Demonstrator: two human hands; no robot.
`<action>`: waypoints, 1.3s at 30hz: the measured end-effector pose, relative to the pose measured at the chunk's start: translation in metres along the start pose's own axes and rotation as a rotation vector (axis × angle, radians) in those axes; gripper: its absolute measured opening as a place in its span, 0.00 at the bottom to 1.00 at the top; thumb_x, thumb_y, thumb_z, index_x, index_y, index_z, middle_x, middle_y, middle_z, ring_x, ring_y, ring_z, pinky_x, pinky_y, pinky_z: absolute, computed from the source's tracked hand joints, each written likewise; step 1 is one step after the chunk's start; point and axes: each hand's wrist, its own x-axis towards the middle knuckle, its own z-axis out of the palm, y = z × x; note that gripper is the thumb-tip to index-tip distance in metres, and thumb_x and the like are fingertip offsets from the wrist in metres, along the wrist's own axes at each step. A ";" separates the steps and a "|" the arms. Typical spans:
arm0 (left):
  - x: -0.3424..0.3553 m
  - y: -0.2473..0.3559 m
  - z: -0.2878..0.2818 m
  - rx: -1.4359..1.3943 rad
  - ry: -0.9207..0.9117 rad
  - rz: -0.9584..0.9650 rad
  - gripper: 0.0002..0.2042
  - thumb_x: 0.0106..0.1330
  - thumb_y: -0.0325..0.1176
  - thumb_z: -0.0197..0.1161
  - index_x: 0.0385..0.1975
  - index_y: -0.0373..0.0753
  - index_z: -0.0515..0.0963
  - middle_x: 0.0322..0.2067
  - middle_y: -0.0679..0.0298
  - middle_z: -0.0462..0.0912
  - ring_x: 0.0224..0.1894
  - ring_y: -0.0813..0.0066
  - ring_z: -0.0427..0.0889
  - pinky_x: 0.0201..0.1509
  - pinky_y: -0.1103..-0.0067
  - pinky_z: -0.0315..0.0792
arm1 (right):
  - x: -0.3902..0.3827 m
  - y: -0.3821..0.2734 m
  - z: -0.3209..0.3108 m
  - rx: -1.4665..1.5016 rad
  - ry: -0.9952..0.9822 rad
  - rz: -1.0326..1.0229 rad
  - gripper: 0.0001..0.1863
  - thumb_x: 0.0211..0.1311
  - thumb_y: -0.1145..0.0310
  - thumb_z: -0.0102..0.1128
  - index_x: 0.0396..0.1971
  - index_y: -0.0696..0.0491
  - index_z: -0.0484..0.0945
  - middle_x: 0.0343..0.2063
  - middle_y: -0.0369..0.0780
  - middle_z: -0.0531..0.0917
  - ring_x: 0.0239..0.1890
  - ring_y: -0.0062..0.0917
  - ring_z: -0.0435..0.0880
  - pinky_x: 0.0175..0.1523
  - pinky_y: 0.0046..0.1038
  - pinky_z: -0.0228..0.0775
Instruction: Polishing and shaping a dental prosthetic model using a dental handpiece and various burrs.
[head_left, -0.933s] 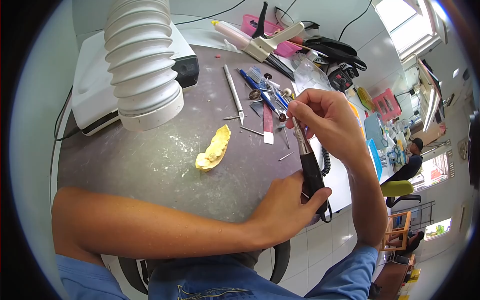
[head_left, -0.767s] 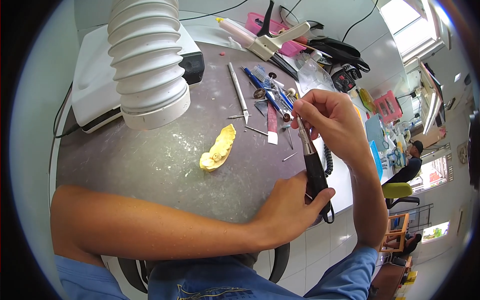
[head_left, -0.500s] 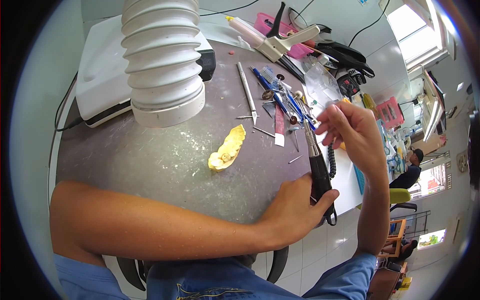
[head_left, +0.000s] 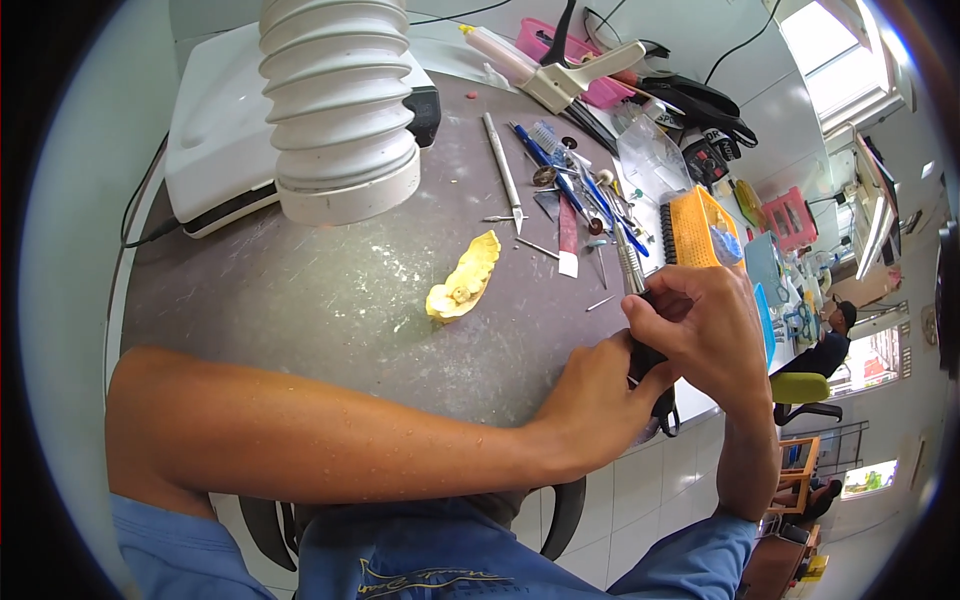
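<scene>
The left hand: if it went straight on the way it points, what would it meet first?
Most likely the right hand, close ahead at the black handpiece the left hand grips; depth between them is unclear.

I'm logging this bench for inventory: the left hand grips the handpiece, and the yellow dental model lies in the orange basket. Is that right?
Not quite: the yellow dental model lies on the grey tabletop, apart from the orange basket, as the head view shows. The left hand does grip the handpiece.
</scene>
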 end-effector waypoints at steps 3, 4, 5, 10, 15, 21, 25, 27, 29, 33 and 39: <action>0.001 -0.003 0.000 -0.022 0.012 0.016 0.18 0.73 0.38 0.59 0.46 0.24 0.73 0.35 0.54 0.85 0.36 0.70 0.86 0.40 0.77 0.79 | 0.005 0.001 0.001 0.000 -0.043 0.022 0.15 0.58 0.64 0.65 0.24 0.63 0.84 0.16 0.38 0.83 0.18 0.17 0.80 0.28 0.21 0.72; 0.001 -0.005 0.000 -0.045 0.033 0.070 0.17 0.74 0.38 0.59 0.46 0.25 0.73 0.35 0.55 0.85 0.36 0.70 0.86 0.41 0.77 0.79 | 0.007 0.002 -0.001 0.047 -0.088 0.062 0.15 0.59 0.63 0.63 0.24 0.62 0.84 0.15 0.38 0.82 0.16 0.19 0.78 0.27 0.24 0.70; 0.000 -0.007 0.000 -0.046 0.035 0.071 0.17 0.74 0.38 0.59 0.46 0.25 0.73 0.35 0.55 0.85 0.36 0.70 0.86 0.41 0.77 0.79 | 0.010 0.006 -0.001 0.046 -0.088 0.059 0.15 0.59 0.63 0.63 0.24 0.62 0.84 0.15 0.38 0.82 0.16 0.19 0.78 0.27 0.24 0.70; 0.000 -0.003 -0.003 -0.015 -0.011 0.019 0.17 0.74 0.39 0.58 0.48 0.28 0.72 0.36 0.56 0.84 0.36 0.70 0.86 0.44 0.75 0.79 | 0.011 0.022 0.003 0.284 -0.162 0.073 0.14 0.67 0.68 0.57 0.32 0.65 0.85 0.25 0.40 0.87 0.28 0.16 0.84 0.39 0.21 0.79; 0.004 -0.007 -0.003 -0.058 -0.002 0.065 0.16 0.74 0.38 0.58 0.51 0.30 0.72 0.37 0.56 0.84 0.39 0.71 0.86 0.45 0.75 0.78 | 0.006 0.028 0.012 0.364 -0.019 0.001 0.15 0.67 0.63 0.62 0.41 0.62 0.84 0.28 0.38 0.86 0.29 0.16 0.83 0.37 0.20 0.75; 0.000 -0.012 -0.001 -0.200 -0.003 0.224 0.15 0.72 0.30 0.61 0.54 0.32 0.72 0.40 0.60 0.82 0.44 0.77 0.83 0.49 0.79 0.76 | -0.070 0.012 -0.003 0.545 0.139 -0.101 0.31 0.66 0.45 0.60 0.44 0.63 0.82 0.24 0.38 0.83 0.20 0.16 0.77 0.26 0.18 0.66; -0.008 0.001 -0.007 -0.099 -0.070 0.245 0.16 0.68 0.23 0.63 0.54 0.37 0.75 0.40 0.61 0.81 0.47 0.79 0.81 0.51 0.80 0.75 | -0.094 0.009 0.003 0.963 -0.596 0.052 0.50 0.60 0.23 0.43 0.49 0.62 0.81 0.24 0.37 0.82 0.15 0.13 0.70 0.23 0.17 0.59; -0.002 -0.010 -0.002 0.090 -0.019 0.453 0.20 0.61 0.21 0.66 0.54 0.41 0.77 0.52 0.55 0.81 0.56 0.64 0.82 0.58 0.73 0.75 | -0.098 0.010 0.026 1.432 -0.900 0.089 0.60 0.58 0.19 0.29 0.44 0.72 0.77 0.14 0.32 0.74 0.11 0.11 0.63 0.18 0.17 0.50; 0.001 -0.008 -0.003 0.233 -0.071 0.618 0.22 0.57 0.20 0.67 0.54 0.42 0.77 0.57 0.54 0.79 0.60 0.59 0.79 0.61 0.70 0.74 | -0.107 0.013 0.044 1.594 -0.763 0.059 0.61 0.58 0.18 0.27 0.45 0.73 0.76 0.14 0.31 0.72 0.12 0.11 0.63 0.18 0.16 0.51; 0.005 0.008 -0.015 0.563 -0.226 0.971 0.22 0.57 0.27 0.63 0.55 0.40 0.77 0.65 0.51 0.71 0.68 0.50 0.69 0.66 0.66 0.71 | -0.115 0.023 0.074 1.939 -0.571 -0.136 0.50 0.62 0.25 0.42 0.46 0.66 0.78 0.17 0.31 0.70 0.18 0.10 0.62 0.23 0.17 0.48; -0.007 0.035 -0.025 1.024 -0.137 1.159 0.28 0.62 0.30 0.63 0.64 0.37 0.68 0.65 0.50 0.68 0.68 0.50 0.67 0.71 0.64 0.65 | -0.109 0.018 0.074 1.970 -0.442 -0.305 0.25 0.64 0.50 0.65 0.30 0.63 0.83 0.17 0.39 0.74 0.18 0.22 0.70 0.24 0.24 0.59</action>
